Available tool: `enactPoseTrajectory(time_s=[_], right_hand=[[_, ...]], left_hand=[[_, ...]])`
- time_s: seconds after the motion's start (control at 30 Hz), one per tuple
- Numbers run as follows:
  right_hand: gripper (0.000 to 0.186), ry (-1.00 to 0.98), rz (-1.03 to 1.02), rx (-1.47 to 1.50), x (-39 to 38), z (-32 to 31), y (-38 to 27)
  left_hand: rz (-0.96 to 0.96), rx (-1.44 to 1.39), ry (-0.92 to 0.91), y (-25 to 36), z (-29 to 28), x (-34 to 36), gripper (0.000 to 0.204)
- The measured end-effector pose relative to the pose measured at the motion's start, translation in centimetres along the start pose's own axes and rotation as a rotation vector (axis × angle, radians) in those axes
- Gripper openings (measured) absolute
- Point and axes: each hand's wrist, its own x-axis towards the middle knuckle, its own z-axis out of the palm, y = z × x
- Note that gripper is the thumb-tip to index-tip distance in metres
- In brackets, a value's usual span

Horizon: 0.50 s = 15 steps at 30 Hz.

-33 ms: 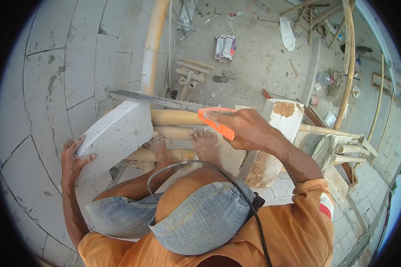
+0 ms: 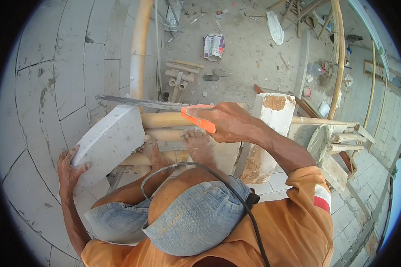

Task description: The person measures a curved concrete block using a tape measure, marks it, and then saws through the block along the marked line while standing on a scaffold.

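My right hand [image 2: 234, 122] is wrapped around the orange handle of a hand saw [image 2: 198, 118]. Its grey blade points left, across the far edge of a pale aerated concrete block [image 2: 113, 142]; I cannot tell whether blade and block touch. The block stands tilted in front of my left leg, its long narrow side facing up and left. My left hand [image 2: 71, 169] grips the block's near left end, thumb on the broad face and fingers over the edge.
My bare feet [image 2: 198, 144] stand by bamboo poles [image 2: 165, 119]. Another block with brown patches [image 2: 267, 142] leans at right, near a mortar-smeared pan [image 2: 318, 142]. The block wall [image 2: 71, 80] rises at left beside an upright bamboo pole [image 2: 138, 53]. Below lie a paper sack [image 2: 214, 46] and rubble.
The whole view has shifted a little. My left hand and the block have come slightly nearer to me, and the saw has slid slightly left. Both grips are unchanged.
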Motion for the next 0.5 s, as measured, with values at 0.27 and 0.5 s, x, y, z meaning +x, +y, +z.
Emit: enactPoseTrajectory(time_s=[0.27, 0.5], right_hand=[[0.046, 0.520, -0.085, 0.263, 1.1, 8.6, 2.9], [0.068, 0.800, 0.162, -0.040, -12.7, 9.5, 5.4]], left_hand=[[0.003, 0.043, -0.005, -1.5, 0.9, -0.5, 0.097], [-0.128, -0.272, -0.212, -0.4, -0.1, 1.5, 0.119]])
